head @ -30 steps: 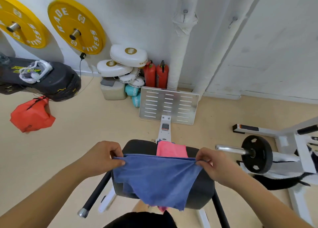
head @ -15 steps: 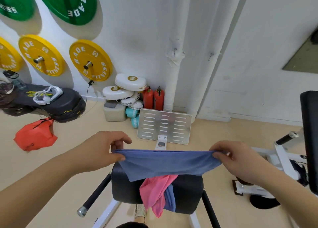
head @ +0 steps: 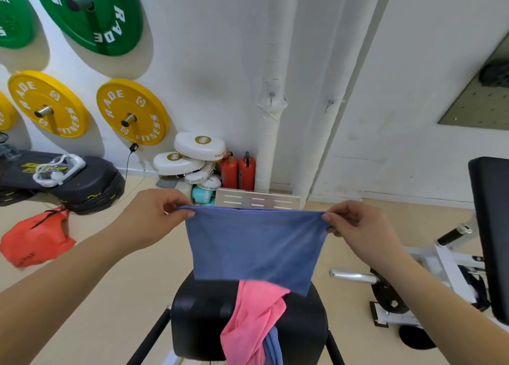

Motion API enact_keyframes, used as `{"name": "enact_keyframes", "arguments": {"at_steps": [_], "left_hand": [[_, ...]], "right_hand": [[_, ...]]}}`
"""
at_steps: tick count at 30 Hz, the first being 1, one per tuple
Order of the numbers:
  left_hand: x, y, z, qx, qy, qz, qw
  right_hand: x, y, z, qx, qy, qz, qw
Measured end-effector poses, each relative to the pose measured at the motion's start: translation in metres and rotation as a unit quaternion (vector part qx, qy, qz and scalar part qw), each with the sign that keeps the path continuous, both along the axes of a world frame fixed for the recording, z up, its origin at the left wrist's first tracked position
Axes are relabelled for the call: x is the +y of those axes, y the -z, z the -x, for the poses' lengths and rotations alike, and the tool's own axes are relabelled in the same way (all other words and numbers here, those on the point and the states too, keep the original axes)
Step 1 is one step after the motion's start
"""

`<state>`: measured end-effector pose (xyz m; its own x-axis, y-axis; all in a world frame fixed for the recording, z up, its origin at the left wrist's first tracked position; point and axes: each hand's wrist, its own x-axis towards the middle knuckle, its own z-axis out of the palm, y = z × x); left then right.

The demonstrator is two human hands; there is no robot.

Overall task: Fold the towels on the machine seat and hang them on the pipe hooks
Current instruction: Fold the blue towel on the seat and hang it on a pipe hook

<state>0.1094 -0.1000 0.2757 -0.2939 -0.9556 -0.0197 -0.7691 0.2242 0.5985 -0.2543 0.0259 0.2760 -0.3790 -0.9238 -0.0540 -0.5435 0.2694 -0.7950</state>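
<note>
– Left hand pinches one top corner of the blue towel, right hand pinches the other, and the cloth hangs stretched between them, up in the air over the machine seat.
– Its lower edge falls across the pink towel. Whether they touch, nobody can tell from this angle. The pink one is draped over the seat's front, with a second blue towel peeking out beneath it.
– That is the first worry. If the fold is made this low, the hanging edge could catch the pink one and drag it to the floor.
– And the hold is thin, fingertips only at each corner. If the corners are brought together carelessly, one could slip and the fold would come out crooked.
– Beyond the seat, the left hook sits on the white pipe, and the right hook is just beside it.
– Both are small. A thick folded bundle may sit badly on them and slide off.
– Nothing hangs there yet, and folding looks barely begun.
</note>
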Motion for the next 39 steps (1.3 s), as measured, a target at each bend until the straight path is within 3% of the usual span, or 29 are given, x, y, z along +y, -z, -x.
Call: {"name": "enact_keyframes", "arguments": {"at_steps": [5, 11, 15, 18, 25, 31, 39], "left_hand": [[-0.002, 0.007, -0.014, 0.043, -0.023, -0.016, 0.999], [0.034, 0.074, -0.031, 0.023, 0.004, -0.068, 0.997], [0.085, 0.136, -0.045, -0.029, 0.015, -0.126, 0.991], [0.130, 0.170, -0.057, -0.072, 0.017, -0.177, 0.981], [0.191, 0.179, -0.075, -0.061, 0.025, -0.199, 0.978], [0.170, 0.186, -0.068, -0.072, 0.035, -0.232, 0.969], [0.069, 0.225, -0.037, -0.048, -0.032, -0.245, 0.968]], "right_hand": [[-0.004, -0.008, -0.008, -0.022, -0.011, 0.008, 1.000], [0.029, 0.065, -0.018, 0.021, -0.067, -0.085, 0.994], [0.064, 0.125, -0.032, 0.080, -0.151, -0.227, 0.959], [0.096, 0.157, -0.041, 0.089, -0.195, -0.281, 0.936], [0.138, 0.176, -0.034, 0.088, -0.246, -0.291, 0.920], [0.128, 0.193, -0.029, 0.037, -0.220, -0.291, 0.930], [0.049, 0.217, -0.033, -0.015, -0.089, -0.256, 0.962]]}}
